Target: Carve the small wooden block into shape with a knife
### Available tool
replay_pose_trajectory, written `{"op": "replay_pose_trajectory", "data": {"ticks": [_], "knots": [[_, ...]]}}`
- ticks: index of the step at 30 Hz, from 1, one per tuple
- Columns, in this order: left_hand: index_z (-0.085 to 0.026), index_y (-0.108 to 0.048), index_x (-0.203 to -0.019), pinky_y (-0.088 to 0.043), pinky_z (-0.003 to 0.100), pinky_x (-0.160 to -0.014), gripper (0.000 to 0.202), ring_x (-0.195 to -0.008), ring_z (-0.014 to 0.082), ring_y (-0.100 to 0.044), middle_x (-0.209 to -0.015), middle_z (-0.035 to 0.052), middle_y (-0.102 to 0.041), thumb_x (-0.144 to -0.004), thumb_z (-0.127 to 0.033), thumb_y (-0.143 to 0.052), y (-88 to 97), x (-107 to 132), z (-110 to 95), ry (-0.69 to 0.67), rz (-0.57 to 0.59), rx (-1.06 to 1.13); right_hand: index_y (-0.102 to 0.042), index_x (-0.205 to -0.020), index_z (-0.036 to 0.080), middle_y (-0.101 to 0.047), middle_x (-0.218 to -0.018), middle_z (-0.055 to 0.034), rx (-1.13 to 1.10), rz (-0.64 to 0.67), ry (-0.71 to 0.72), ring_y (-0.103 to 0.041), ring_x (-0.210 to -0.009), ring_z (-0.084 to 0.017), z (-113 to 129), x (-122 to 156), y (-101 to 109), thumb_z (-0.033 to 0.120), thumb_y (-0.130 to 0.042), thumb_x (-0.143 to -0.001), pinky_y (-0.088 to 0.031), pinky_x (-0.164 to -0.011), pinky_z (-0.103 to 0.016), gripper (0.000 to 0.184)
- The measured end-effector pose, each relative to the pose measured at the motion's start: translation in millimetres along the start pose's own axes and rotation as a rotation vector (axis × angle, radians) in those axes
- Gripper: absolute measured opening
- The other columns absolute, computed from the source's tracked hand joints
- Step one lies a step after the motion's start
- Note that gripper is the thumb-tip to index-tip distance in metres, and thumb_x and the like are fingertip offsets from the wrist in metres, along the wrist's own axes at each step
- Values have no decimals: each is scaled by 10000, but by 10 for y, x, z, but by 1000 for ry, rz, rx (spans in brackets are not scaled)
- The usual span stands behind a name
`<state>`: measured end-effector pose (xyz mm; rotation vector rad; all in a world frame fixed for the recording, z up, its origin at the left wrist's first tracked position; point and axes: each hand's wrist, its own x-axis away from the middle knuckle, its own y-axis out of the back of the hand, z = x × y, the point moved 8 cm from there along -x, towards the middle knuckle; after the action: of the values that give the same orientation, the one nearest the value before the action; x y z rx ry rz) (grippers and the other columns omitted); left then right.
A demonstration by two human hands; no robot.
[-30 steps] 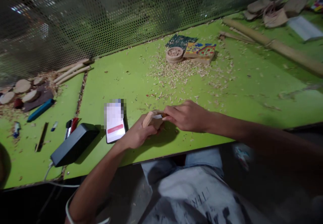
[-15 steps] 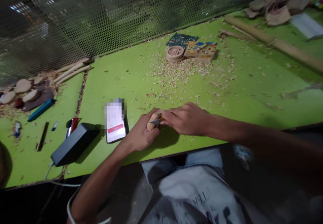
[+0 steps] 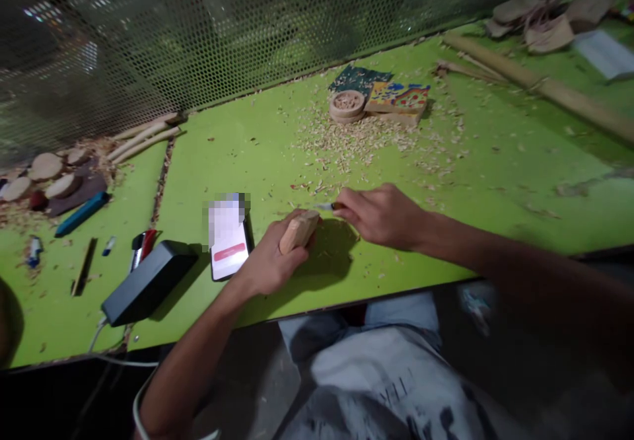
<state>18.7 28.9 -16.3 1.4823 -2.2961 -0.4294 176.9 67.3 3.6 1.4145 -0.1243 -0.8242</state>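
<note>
My left hand (image 3: 275,255) is closed round a small pale piece of wood (image 3: 298,231) with cut facets, its upper end sticking out between thumb and fingers. My right hand (image 3: 379,215) grips the handle of a carving knife (image 3: 327,207). The short blade points left, just beyond the upper end of the wood, and appears apart from it. Most of the handle is hidden in my fingers. Both hands are above the green table (image 3: 232,162) near its front edge.
A phone (image 3: 228,238) and a dark box (image 3: 148,285) with a cable lie to the left. Wood shavings (image 3: 366,139) surround a round carved wooden piece (image 3: 347,106) and a painted block (image 3: 399,100). Wooden discs (image 3: 47,166) sit far left; a long pole (image 3: 539,83) lies right.
My right hand has moved the knife up and right, off the wood where its blade lay before. The wood in my left hand now shows more of its length.
</note>
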Motion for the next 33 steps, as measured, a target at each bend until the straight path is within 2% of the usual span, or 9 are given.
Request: {"op": "replay_pose_trajectory", "data": {"ticks": [2,5,10,19,25,27,29,31,33], "knots": [[-197,-578,-954,-402,316,-698,206,-749,166,-498,-865,6,-579,-757,-254,-554,-26,-15,-22,-13,4,-30,-638,-1059,163,-682,-683,-24,-2,-13,89,-496,-547,-132,193,24,-15,450,-223,-1153,-200,-572,-314,513],[-201,-551,-920,-395,327,-724,168,-780,173,-504,-902,13,-579,-754,-218,-537,-67,-26,-73,-50,11,-68,-640,-1070,170,-710,-711,-18,3,-21,166,-507,-542,-118,314,44,-12,415,-239,-1160,-194,-576,-320,478],[-206,-542,-970,-370,335,-709,220,-750,169,-478,-874,0,-566,-751,-180,-538,-80,-31,-103,-69,0,-123,-639,-1104,171,-737,-739,-20,20,24,140,-530,-539,-117,291,37,-57,424,-229,-1160,-182,-572,-331,486],[-222,-555,-1063,-462,378,-774,308,-803,216,-559,-896,23,-619,-755,-221,-530,-61,-7,-151,-95,-52,-229,-630,-1176,148,-753,-759,-35,42,9,189,-545,-526,-118,369,49,-57,418,-244,-1159,-173,-560,-341,472],[-205,-581,-1028,-497,425,-849,289,-886,252,-591,-921,49,-622,-748,-249,-523,-82,8,-140,-73,-47,-251,-648,-1154,171,-736,-746,-33,42,53,188,-519,-532,-117,432,49,-84,421,-264,-1150,-168,-558,-334,458],[-197,-591,-1057,-494,416,-842,320,-876,245,-588,-935,52,-628,-749,-257,-527,-97,44,-164,-61,-18,-219,-655,-1155,180,-730,-756,-30,33,95,129,-509,-539,-119,258,23,-96,416,-284,-1142,-174,-558,-322,440],[-196,-594,-1127,-487,387,-796,380,-840,228,-586,-962,55,-646,-759,-271,-541,-135,95,-207,-63,39,-174,-663,-1145,166,-693,-715,-24,33,111,-54,-463,-514,-122,-149,-18,-53,395,-289,-1133,-184,-552,-303,438],[-200,-592,-1183,-481,371,-777,430,-855,230,-602,-1013,67,-667,-760,-271,-559,-174,142,-247,-79,97,-169,-671,-1106,136,-603,-615,-3,69,28,-315,-380,-462,-121,-658,-20,98,390,-264,-1129,-186,-546,-289,480],[-199,-593,-1191,-480,376,-795,414,-872,234,-610,-1013,69,-674,-786,-272,-552,-140,154,-230,-62,72,-178,-663,-1171,125,-656,-742,-37,112,-137,-429,-458,-553,-137,-932,-4,301,440,-311,-1124,-234,-589,-288,475]]}}
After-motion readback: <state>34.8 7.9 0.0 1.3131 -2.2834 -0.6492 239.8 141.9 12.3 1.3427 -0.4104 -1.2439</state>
